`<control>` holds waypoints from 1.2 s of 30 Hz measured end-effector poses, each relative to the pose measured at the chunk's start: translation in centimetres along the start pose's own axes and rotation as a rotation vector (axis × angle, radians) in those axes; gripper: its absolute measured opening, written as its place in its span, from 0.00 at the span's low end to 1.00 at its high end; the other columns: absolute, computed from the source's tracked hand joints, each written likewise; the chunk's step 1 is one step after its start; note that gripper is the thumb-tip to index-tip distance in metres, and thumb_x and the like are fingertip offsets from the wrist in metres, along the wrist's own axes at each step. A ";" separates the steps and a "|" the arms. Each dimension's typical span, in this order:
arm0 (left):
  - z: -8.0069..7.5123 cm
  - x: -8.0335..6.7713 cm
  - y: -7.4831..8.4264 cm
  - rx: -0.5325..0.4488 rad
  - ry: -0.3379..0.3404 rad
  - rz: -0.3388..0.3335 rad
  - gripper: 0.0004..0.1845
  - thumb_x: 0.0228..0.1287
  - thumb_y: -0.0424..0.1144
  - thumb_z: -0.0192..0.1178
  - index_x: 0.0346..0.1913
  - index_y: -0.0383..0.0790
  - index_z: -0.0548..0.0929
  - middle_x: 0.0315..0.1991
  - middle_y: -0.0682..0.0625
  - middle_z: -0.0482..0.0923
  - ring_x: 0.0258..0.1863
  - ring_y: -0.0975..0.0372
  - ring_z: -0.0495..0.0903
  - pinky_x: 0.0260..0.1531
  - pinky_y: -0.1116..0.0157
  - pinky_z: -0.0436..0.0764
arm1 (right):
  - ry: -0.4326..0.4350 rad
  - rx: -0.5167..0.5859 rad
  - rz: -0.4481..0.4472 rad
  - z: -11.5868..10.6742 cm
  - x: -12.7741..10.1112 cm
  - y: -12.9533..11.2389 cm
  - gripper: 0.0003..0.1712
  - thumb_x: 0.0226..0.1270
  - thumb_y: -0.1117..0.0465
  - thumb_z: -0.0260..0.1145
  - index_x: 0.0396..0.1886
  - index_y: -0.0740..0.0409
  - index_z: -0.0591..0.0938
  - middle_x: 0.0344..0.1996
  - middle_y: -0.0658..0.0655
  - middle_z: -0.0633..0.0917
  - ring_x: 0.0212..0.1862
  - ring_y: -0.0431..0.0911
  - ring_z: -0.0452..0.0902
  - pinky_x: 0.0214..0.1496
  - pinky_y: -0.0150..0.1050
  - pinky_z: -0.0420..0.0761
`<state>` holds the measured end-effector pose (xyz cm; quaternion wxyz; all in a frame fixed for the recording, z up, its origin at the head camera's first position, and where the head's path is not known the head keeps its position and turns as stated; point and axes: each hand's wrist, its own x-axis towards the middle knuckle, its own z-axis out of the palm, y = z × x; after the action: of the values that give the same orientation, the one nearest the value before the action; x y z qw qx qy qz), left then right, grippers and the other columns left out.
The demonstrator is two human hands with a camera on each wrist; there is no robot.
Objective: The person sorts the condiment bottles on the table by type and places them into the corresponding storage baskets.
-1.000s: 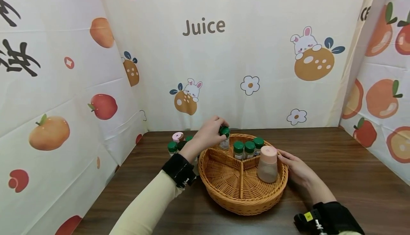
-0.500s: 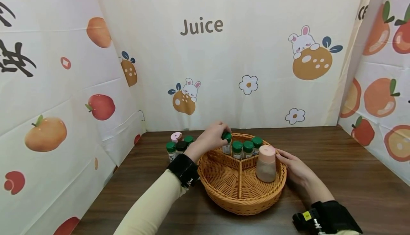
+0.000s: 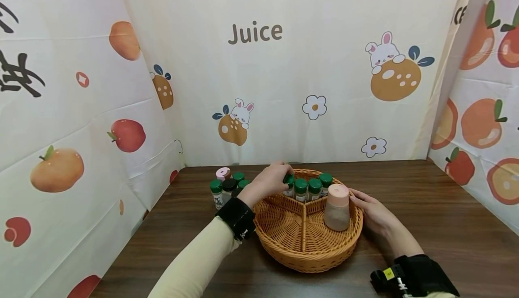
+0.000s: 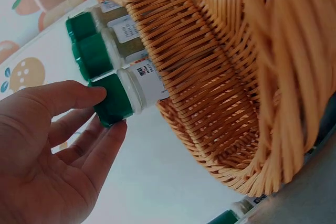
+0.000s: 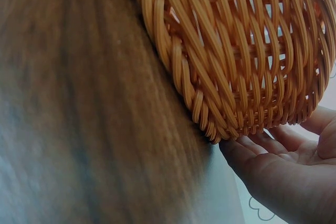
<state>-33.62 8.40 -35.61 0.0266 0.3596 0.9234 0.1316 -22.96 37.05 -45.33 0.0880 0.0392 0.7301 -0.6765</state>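
A round wicker basket (image 3: 302, 257) with three compartments sits on the dark wooden table. My left hand (image 3: 285, 179) reaches over its back rim and pinches the green cap of a small spice jar (image 3: 289, 185). That jar stands in the back compartment beside three other green-capped jars (image 3: 313, 188). In the left wrist view, my left hand (image 4: 108, 113) has its thumb and a finger on opposite edges of the spice jar's (image 4: 139, 85) cap. A pink-lidded shaker (image 3: 337, 208) stands in the right compartment. My right hand (image 3: 371, 211) rests with straight fingers (image 5: 252, 150) against the basket's (image 5: 236, 51) outer right wall.
Several more small jars (image 3: 227, 186), one with a pink lid and one with a black lid, stand on the table left of the basket. Printed fabric walls (image 3: 259, 86) close in the back and both sides. Bare table (image 3: 438, 208) lies to the right and front.
My left hand has brought the green-capped jar down from above the rim into the back compartment, next to the other jars. The right hand has stayed on the basket.
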 end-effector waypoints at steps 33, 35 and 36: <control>-2.0 -3.8 -2.8 -0.058 0.073 0.031 0.17 0.72 0.36 0.58 0.62 0.45 0.78 0.64 0.47 0.77 0.64 0.54 0.76 0.60 0.55 0.79 | -0.013 -0.019 0.001 -0.2 0.2 0.1 0.42 0.82 0.45 0.43 0.80 0.63 0.39 0.79 0.71 0.44 0.80 0.62 0.40 0.53 0.23 0.73; -2.6 -4.3 -3.3 -0.060 0.095 0.028 0.18 0.72 0.36 0.58 0.62 0.45 0.78 0.64 0.47 0.77 0.65 0.54 0.75 0.63 0.53 0.77 | -0.015 -0.019 0.001 -0.3 0.2 0.1 0.42 0.82 0.45 0.43 0.80 0.63 0.39 0.79 0.71 0.43 0.80 0.63 0.39 0.52 0.23 0.73; -2.9 -4.5 -3.6 -0.067 0.103 0.025 0.18 0.72 0.36 0.58 0.62 0.44 0.77 0.64 0.46 0.77 0.65 0.53 0.75 0.63 0.53 0.77 | -0.015 -0.016 0.002 -0.3 0.2 0.1 0.43 0.82 0.45 0.43 0.80 0.63 0.39 0.79 0.71 0.43 0.80 0.63 0.39 0.52 0.23 0.73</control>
<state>-33.04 2.21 -33.96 -0.0103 0.3626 0.9141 0.1812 -23.18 37.32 -45.50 0.0947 0.0340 0.7349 -0.6706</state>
